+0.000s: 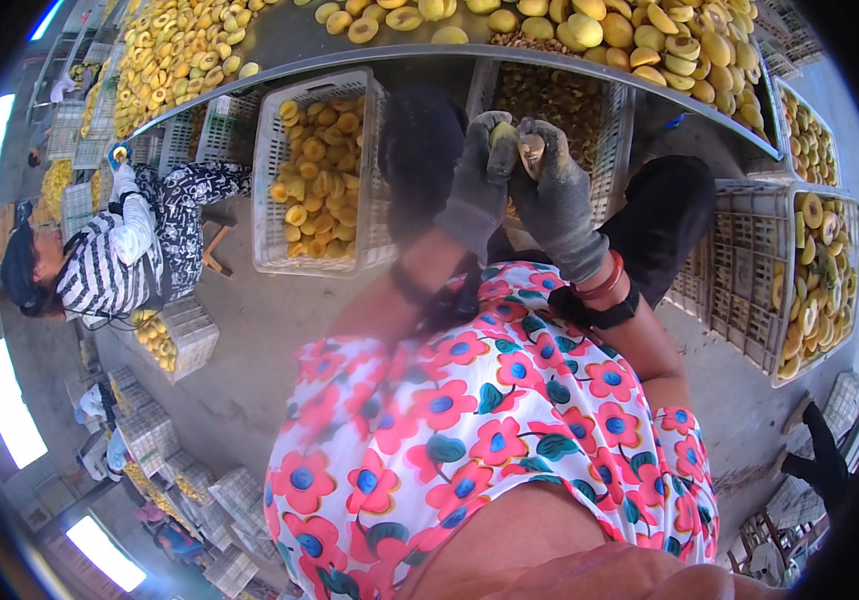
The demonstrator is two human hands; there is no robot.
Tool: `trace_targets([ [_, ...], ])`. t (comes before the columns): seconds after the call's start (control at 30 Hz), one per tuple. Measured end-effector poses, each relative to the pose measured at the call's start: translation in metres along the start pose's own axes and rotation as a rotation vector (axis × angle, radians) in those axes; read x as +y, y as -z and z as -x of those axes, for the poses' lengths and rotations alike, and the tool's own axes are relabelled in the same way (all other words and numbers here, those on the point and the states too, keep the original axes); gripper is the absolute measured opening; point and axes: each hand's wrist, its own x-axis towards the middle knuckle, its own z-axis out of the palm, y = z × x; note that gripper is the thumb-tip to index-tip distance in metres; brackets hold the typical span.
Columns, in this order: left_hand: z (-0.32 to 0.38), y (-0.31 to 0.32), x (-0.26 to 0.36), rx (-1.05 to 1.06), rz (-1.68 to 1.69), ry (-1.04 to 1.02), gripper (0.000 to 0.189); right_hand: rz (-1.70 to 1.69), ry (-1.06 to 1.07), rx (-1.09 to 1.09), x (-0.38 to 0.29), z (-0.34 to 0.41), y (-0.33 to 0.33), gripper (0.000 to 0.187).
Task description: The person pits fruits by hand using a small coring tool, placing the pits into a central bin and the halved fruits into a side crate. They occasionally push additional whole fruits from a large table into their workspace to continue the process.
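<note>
Both hands wear grey knit gloves and are raised close together in front of my lap, by the near edge of the metal table. My left hand (480,180) is closed around a yellow-green piece of fruit (503,133), mostly covered by the fingers. Beside it, my right hand (561,191) grips a small brownish object (531,150) with a pale, shiny patch; whether it is a tool or a fruit stone cannot be told. Below the hands stands a plastic crate (619,142) of brown scraps, probably fruit stones. Yellow stone fruit, likely peaches (585,30), lie whole and halved on the table above.
The metal table's rim (414,51) crosses above my knees. Left of my leg is a white crate (261,202) of fruit halves; at right, a stacked crate (748,262) holds more. A co-worker (111,262) sits at left, holding fruit. Further crates (148,435) line the floor.
</note>
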Motion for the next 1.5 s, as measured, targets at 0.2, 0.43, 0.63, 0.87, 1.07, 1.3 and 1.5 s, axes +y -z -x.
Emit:
trace_targets([
  [0.2,-0.001,0.0,-0.001,-0.023,-0.007,-0.02,0.029,0.055,-0.013,-0.023,0.0,-0.007,0.004,0.038],
  [0.43,-0.002,-0.001,0.003,-0.001,0.199,0.108,0.035,-0.144,-0.093,-0.017,0.005,-0.001,0.003,0.035],
  [0.63,0.001,-0.002,0.009,-0.014,0.047,0.025,0.042,-0.101,-0.068,0.066,0.0,-0.004,0.006,0.037],
  [0.87,0.007,-0.009,-0.007,-0.005,-0.064,-0.048,0.043,0.041,-0.099,-0.003,0.004,0.002,0.004,0.04],
  [1.07,0.001,-0.004,0.01,-0.036,0.233,0.239,0.034,-0.745,-0.28,-0.077,0.011,0.001,0.011,0.035],
  [1.3,-0.005,0.003,0.013,-0.035,0.384,0.339,0.03,-0.867,-0.326,-0.07,0.029,0.006,0.015,0.045],
  [1.5,-0.003,0.017,0.012,-0.022,0.294,0.315,0.029,-0.782,-0.315,-0.14,0.007,0.002,0.014,0.042],
])
